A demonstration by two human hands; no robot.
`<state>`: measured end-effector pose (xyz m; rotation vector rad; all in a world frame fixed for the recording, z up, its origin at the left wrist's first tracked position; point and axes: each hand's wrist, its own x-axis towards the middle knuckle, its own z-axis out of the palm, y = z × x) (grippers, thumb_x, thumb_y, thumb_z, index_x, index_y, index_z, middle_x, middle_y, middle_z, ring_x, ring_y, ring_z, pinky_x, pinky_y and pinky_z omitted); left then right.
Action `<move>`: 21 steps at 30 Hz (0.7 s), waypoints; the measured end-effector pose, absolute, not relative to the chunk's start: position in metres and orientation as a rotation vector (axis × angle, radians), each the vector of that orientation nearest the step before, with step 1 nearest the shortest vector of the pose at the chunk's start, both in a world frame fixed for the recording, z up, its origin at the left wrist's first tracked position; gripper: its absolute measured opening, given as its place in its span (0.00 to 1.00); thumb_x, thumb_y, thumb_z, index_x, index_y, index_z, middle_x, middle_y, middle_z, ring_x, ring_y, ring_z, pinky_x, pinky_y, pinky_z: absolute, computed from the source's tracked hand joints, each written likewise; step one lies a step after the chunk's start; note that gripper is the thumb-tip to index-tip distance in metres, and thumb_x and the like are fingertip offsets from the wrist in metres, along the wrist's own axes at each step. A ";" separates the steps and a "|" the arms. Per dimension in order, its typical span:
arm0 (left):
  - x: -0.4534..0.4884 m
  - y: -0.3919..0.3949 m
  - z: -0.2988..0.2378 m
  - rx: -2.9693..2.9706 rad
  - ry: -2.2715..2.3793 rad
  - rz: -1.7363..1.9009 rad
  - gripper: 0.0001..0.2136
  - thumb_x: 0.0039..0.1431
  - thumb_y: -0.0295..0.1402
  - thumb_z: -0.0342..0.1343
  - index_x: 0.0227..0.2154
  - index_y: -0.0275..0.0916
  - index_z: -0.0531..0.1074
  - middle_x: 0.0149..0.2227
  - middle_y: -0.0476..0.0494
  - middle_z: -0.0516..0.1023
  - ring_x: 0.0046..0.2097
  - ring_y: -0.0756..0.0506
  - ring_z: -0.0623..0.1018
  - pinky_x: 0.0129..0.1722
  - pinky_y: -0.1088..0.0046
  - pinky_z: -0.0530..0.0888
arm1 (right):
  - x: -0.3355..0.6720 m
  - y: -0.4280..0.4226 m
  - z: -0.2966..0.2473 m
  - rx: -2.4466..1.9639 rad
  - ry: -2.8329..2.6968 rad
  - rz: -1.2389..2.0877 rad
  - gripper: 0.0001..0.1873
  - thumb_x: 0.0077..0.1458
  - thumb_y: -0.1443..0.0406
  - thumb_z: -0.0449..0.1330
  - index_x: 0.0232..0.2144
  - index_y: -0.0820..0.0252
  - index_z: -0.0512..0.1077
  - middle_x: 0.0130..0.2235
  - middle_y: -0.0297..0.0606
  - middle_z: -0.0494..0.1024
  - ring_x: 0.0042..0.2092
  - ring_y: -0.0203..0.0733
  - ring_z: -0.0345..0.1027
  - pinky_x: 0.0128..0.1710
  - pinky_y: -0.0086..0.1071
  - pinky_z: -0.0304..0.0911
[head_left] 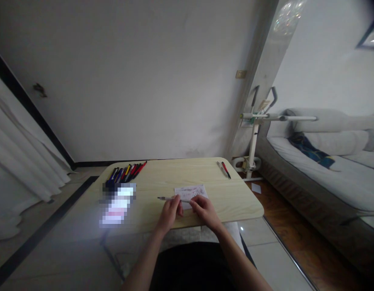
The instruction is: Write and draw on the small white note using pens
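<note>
Crosswise, slim pen pinched by left hand and right hand, scribbled paper, wood-grained tabletop

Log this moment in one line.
left hand: holds pen; right hand: holds same pen; paper: below pen; pen row: back left

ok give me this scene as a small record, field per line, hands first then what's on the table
left hand: pinches a pale pen near its middle
right hand: holds the same pen at its right end
paper: marked sheet, beneath the pen, partly hidden by the hands
pen cluster: mixed colours, far left of the table
pen pair: far right, one partly red
</note>
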<state>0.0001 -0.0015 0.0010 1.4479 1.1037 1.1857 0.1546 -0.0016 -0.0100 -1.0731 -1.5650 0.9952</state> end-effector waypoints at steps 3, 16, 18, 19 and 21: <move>0.000 -0.002 0.000 1.460 1.099 1.187 0.23 0.56 0.44 0.39 0.11 0.37 0.62 0.13 0.49 0.65 0.21 0.50 0.67 0.30 0.74 0.65 | 0.155 -0.001 -0.013 -1.065 -1.558 1.007 0.12 0.49 0.58 0.55 0.26 0.62 0.66 0.21 0.30 0.65 0.23 0.32 0.57 0.21 0.25 0.53; 0.000 0.000 -0.002 1.439 1.086 1.184 0.24 0.55 0.46 0.39 0.11 0.37 0.62 0.13 0.49 0.65 0.20 0.50 0.68 0.29 0.73 0.65 | 0.152 -0.001 -0.010 -1.149 -1.605 0.961 0.22 0.54 0.54 0.46 0.20 0.63 0.68 0.18 0.33 0.66 0.21 0.33 0.58 0.22 0.25 0.53; 0.000 -0.001 -0.001 1.449 1.087 1.190 0.24 0.55 0.46 0.39 0.11 0.37 0.62 0.13 0.49 0.65 0.20 0.50 0.68 0.29 0.73 0.65 | 0.153 -0.001 -0.010 -1.160 -1.602 0.960 0.22 0.54 0.54 0.46 0.20 0.63 0.69 0.18 0.33 0.66 0.21 0.33 0.58 0.22 0.25 0.53; 0.000 -0.001 -0.001 1.456 1.091 1.192 0.24 0.55 0.46 0.39 0.11 0.37 0.62 0.13 0.49 0.65 0.20 0.50 0.68 0.29 0.73 0.65 | 0.153 -0.001 -0.010 -1.159 -1.603 0.954 0.22 0.54 0.54 0.47 0.20 0.63 0.69 0.18 0.33 0.66 0.21 0.33 0.58 0.22 0.25 0.53; 0.000 -0.001 -0.001 1.467 1.097 1.194 0.24 0.55 0.46 0.39 0.11 0.37 0.62 0.13 0.49 0.65 0.20 0.50 0.68 0.30 0.73 0.65 | 0.153 -0.002 -0.010 -1.148 -1.612 0.941 0.20 0.54 0.55 0.48 0.20 0.63 0.68 0.18 0.33 0.66 0.22 0.33 0.59 0.23 0.25 0.53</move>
